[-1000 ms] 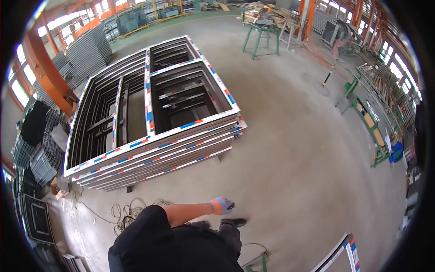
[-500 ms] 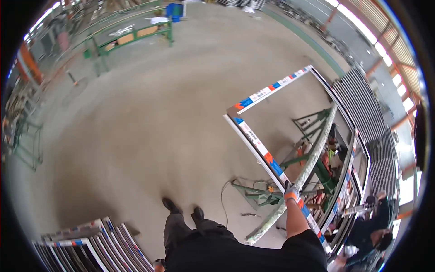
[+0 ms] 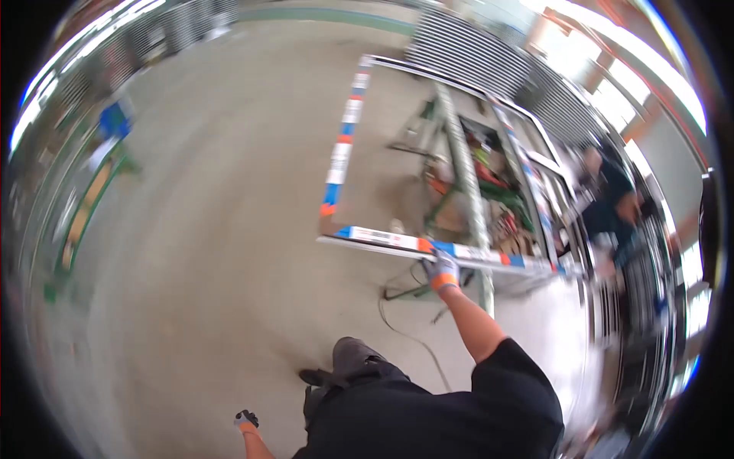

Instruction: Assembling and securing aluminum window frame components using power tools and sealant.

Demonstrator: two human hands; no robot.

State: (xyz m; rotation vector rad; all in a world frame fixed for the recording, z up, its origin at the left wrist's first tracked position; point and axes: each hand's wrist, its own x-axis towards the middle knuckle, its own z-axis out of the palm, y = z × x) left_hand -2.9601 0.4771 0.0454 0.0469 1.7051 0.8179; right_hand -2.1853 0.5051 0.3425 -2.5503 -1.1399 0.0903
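My right hand [image 3: 443, 271], in a grey glove with an orange cuff, reaches forward with its fingers closed over the near bar of a large window frame [image 3: 386, 239]. Blue, white and orange tape covers parts of the frame. The frame lies across a padded rail [image 3: 463, 172] on a green stand, and its left corner juts out over the floor. My left hand [image 3: 246, 419], also gloved, hangs low by my left side, away from the frame. Its fingers look curled, and I see nothing in them.
Tools and parts fill the stand [image 3: 497, 180] beneath the frame. A person in dark clothes [image 3: 612, 195] is at the frame's right end. Stacked grey profiles [image 3: 466, 53] stand behind it. A cable [image 3: 409, 336] lies on the floor near me. A green bench [image 3: 84, 218] is at left.
My view has swung to the right, and the frame now appears further left and turned. My right hand stays on its near bar. My left hand shows more fully, and the stacked frames at lower left are gone from view.
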